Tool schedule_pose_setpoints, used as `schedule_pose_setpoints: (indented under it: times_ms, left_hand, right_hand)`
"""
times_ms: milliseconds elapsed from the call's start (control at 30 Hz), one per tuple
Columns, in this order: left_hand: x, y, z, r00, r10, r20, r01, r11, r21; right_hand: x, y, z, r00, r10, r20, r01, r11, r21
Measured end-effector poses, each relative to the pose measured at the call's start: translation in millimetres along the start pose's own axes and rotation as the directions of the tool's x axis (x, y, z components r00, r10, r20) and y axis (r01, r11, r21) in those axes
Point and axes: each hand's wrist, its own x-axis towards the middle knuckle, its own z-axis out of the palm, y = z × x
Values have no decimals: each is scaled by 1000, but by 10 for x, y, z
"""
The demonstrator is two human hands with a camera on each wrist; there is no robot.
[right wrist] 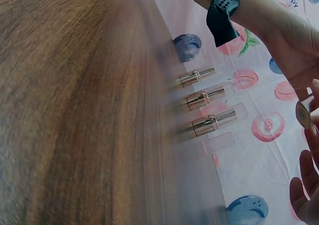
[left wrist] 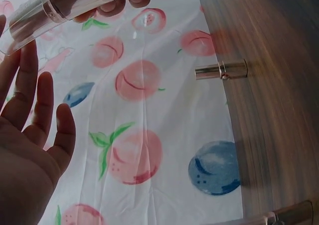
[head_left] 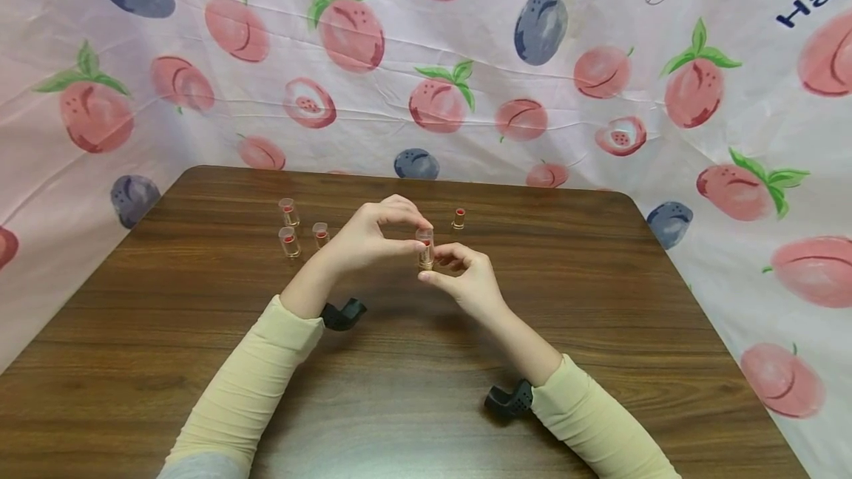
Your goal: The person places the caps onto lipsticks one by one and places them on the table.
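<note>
A lipstick [head_left: 426, 256] with a clear cap over its red tip stands upright between both hands. My left hand [head_left: 364, 239] pinches the clear cap near the top between thumb and fingers. Lower down, my right hand [head_left: 471, 283] grips the gold base with thumb and fingertips. In the left wrist view the capped lipstick [left wrist: 52, 11] slants across the top left corner, and the left hand's other fingers spread below it. The right wrist view shows the round bottom of the lipstick base [right wrist: 302, 115] at its right edge.
An uncapped lipstick [head_left: 459, 219] stands behind the right hand. Three capped lipsticks, one of them [head_left: 289, 242], stand at the left. A loose clear cap [right wrist: 218, 143] stands near them. The wooden table [head_left: 413, 375] meets a fruit-printed cloth [head_left: 492, 35] behind.
</note>
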Motion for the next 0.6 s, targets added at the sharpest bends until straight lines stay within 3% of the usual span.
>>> schedule_pose_setpoints:
  times_ms: [233,467,600]
  left_hand:
    - [-55,29,-186,999,7,-52,-7,1000,12]
    - [-165,57,-386,991,-74,-112,77,997,30]
    - [-201,217,-462,988,-88,-125,95,994,48]
  right_hand:
    - [7,2,8,999,7,46,-8,1000,5]
    - [25,60,-5,998,19,52,-21,999,39]
    - [43,135,-36,998,49,39,-50,998,34]
